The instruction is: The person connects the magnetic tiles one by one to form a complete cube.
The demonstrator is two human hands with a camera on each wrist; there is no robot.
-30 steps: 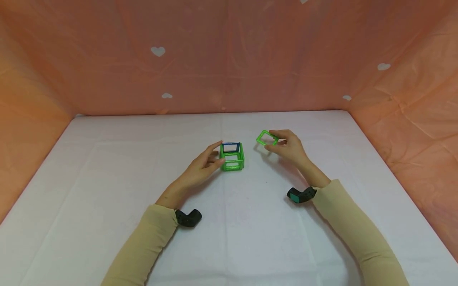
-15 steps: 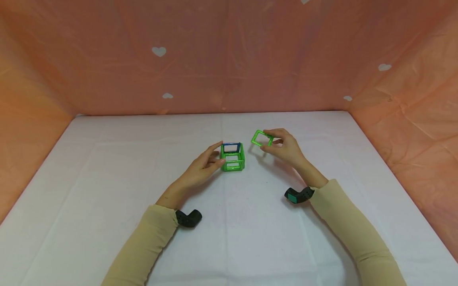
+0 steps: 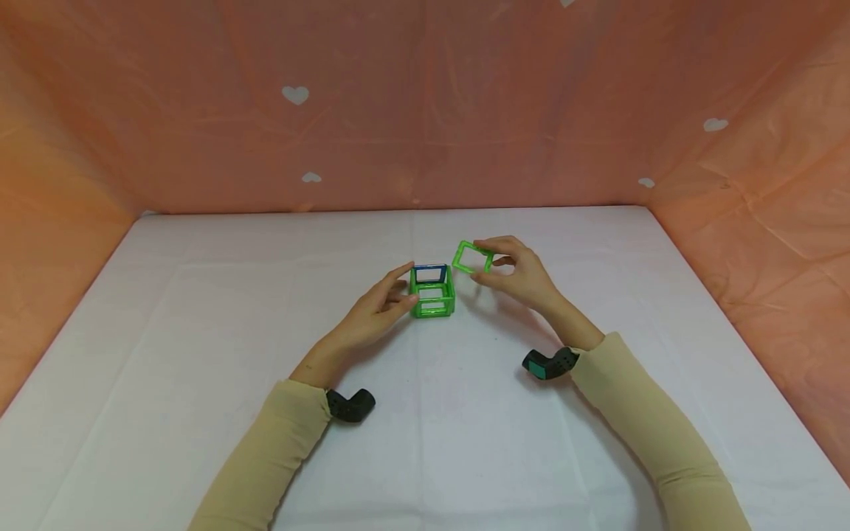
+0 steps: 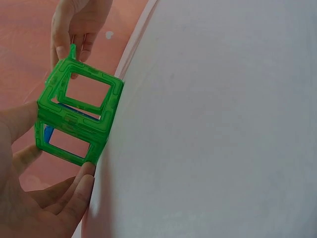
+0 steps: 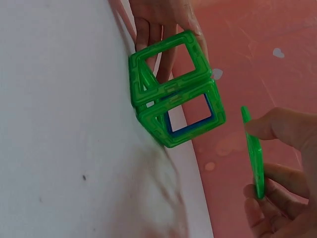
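A small box of green square magnetic tiles [image 3: 433,313] stands on the white cloth, with a blue tile [image 5: 215,119] forming its far side. My left hand [image 3: 373,308] grips the box from its left, thumb at the near corner and forefinger at the far one. Just above and to the right of the box, a loose green magnetic tile [image 5: 255,152] hangs tilted in the air. It is pinched between the thumb and fingers of my right hand [image 3: 521,279]. In the right wrist view this tile appears edge-on, with a gap between it and the box.
White cloth [image 3: 332,472] covers the table. Orange sheeting with pale hearts [image 3: 425,110] rises behind the far edge and at both sides. Black wrist devices sit on the left wrist [image 3: 350,405] and the right wrist [image 3: 550,363].
My right hand has carried the loose green tile leftward, close to the box's far right corner. The left hand and the box have stayed in place.
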